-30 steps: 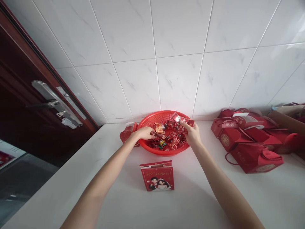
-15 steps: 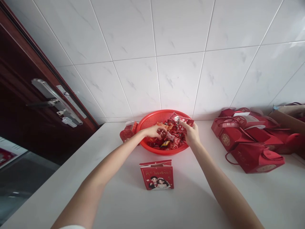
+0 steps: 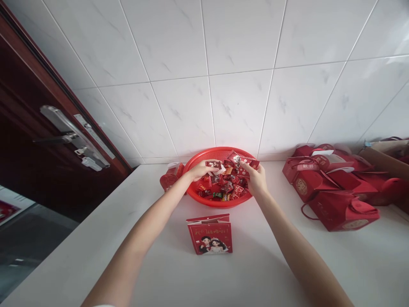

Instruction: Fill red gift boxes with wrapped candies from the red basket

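From the bench's (image 3: 73,256) left edge I can reach in past my left forearm (image 3: 159,217) as far as the small box (image 3: 168,181) against the basket (image 3: 223,205). The bag (image 3: 211,239) blocks my straight way in between both arms. Right of the basket, a gap runs to the wall (image 3: 239,106) before the heaped boxes (image 3: 340,209) stop me.

pretty soft cool light, glare on the wall tiles (image 3: 380,32) upper right, door (image 3: 19,98) super dark, faint shadows on the white tabletop (image 3: 255,273), edges stretched, candy wrappers (image 3: 227,186) kinda mushy
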`<state>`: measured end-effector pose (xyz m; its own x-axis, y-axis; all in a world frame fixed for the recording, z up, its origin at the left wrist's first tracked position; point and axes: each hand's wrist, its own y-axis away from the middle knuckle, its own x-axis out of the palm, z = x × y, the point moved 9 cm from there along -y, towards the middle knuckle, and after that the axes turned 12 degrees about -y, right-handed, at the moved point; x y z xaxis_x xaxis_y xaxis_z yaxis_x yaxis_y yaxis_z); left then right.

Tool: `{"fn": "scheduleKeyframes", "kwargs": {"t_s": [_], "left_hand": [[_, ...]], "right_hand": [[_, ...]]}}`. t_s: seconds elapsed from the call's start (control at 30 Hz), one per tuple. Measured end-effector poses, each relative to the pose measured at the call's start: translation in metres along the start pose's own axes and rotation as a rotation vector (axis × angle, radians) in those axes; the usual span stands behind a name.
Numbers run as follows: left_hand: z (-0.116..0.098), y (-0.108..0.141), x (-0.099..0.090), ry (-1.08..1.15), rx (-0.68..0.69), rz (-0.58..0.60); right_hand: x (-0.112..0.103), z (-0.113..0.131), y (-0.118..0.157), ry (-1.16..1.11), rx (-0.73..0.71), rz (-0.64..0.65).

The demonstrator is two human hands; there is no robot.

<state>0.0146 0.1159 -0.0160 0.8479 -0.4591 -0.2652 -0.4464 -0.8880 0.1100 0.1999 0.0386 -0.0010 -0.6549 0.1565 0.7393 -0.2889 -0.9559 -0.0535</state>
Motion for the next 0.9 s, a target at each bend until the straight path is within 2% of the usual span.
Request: {"fn": "scheduleKeyframes", "kwargs": {"t_s": [0.1,0.2,0.4,0.53,0.6,0.7,0.8,0.9], "left_hand": [[0.006,-0.001,-0.005,0.006,-0.037,-0.041],[0.006,-0.002,-0.014,-0.029,-0.012,-0.126],[0.012,-0.006,-0.031,-0.153,0.003,-0.247],[0.005,-0.006,-0.034,-0.302,0.053,-0.312],[-0.004,-0.005,-0.023,-0.373,0.115,-0.237],[-0.016,0.000,0.015,-0.561,0.226,0.056],[-0.014,0.009,0.052,-0.820,0.265,0.310],[-0.006,0.012,0.075,-1.100,0.248,0.416]], "right_hand": [[-0.001,-0.001,-0.001,0.009,-0.001,0.001],[-0.001,0.000,-0.001,0.023,-0.009,0.005],[-0.001,0.000,0.000,0.010,0.002,0.000],[0.000,0.000,0.001,0.010,0.007,0.006],[0.000,0.000,0.001,0.028,-0.002,0.001],[-0.001,0.002,0.001,0.040,-0.028,-0.002],[0.001,0.002,0.001,0.040,-0.031,0.012],[0.001,0.002,0.001,0.039,-0.026,0.006]]}}
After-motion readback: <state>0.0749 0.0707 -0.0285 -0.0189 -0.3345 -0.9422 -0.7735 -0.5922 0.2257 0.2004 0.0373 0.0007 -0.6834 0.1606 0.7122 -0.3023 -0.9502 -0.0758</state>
